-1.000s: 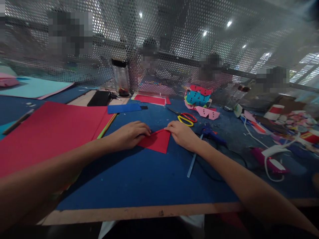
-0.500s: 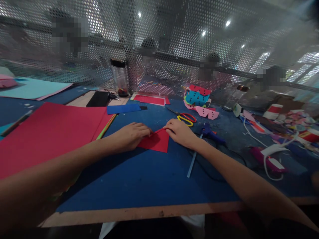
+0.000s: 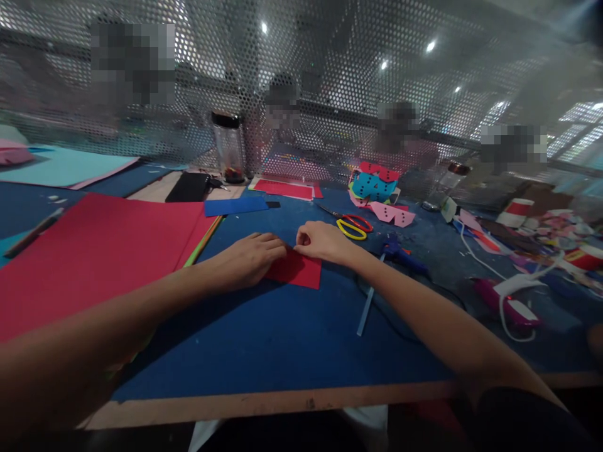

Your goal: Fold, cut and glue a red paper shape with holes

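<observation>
A small piece of red paper (image 3: 301,274) lies on the blue table in front of me, its far edge partly hidden by my fingers. My left hand (image 3: 257,256) rests on its left side, fingers bent and close together, gripping the far-left edge. My right hand (image 3: 325,242) is curled above the far edge, thumb and index finger pinched on it close to the left fingertips. Scissors (image 3: 353,227) with red and yellow handles lie just beyond my right hand. A blue glue gun (image 3: 400,254) with a clear glue stick (image 3: 365,312) sits beside my right forearm.
Large red sheets (image 3: 108,251) are stacked at left, under my left forearm. A blue strip (image 3: 235,206), a black phone (image 3: 187,187) and a jar (image 3: 229,147) stand or lie behind. Folded paper pieces (image 3: 375,183), a magenta power strip (image 3: 506,302) and scraps fill the right. A perforated screen (image 3: 320,75) stands behind.
My right hand has slid left along the paper's far edge toward my left hand, its fingers curling more. The left hand has hardly moved.
</observation>
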`<state>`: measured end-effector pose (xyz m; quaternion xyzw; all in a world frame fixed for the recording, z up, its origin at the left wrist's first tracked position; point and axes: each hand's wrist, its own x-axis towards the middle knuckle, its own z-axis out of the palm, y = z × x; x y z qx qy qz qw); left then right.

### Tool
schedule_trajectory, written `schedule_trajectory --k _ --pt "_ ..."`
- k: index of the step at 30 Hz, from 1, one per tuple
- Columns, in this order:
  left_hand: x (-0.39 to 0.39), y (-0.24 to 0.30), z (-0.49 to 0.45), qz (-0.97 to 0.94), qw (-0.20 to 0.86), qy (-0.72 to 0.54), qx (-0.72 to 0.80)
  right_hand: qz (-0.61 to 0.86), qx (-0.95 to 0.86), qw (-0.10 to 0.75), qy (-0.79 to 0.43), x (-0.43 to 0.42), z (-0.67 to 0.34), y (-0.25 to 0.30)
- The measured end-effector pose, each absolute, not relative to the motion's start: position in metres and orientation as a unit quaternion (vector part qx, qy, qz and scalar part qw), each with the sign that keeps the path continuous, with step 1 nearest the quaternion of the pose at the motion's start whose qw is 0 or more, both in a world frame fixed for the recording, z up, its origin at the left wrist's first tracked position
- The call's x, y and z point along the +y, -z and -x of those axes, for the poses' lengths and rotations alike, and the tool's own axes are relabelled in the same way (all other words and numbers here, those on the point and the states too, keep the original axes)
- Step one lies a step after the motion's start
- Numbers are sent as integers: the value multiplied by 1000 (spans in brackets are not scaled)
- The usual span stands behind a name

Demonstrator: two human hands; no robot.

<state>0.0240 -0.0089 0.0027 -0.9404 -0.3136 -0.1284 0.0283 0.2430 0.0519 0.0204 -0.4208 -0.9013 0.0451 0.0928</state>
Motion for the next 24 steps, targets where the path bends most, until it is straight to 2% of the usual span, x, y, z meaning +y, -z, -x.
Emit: schedule_trajectory --k 10,24 --pt "-11 -4 -24 937 16 133 -323 432 -897 60 -71 65 -249 -23" --pt "-8 0 -23 931 -30 167 -322 461 -879 64 -98 79 -271 -28"
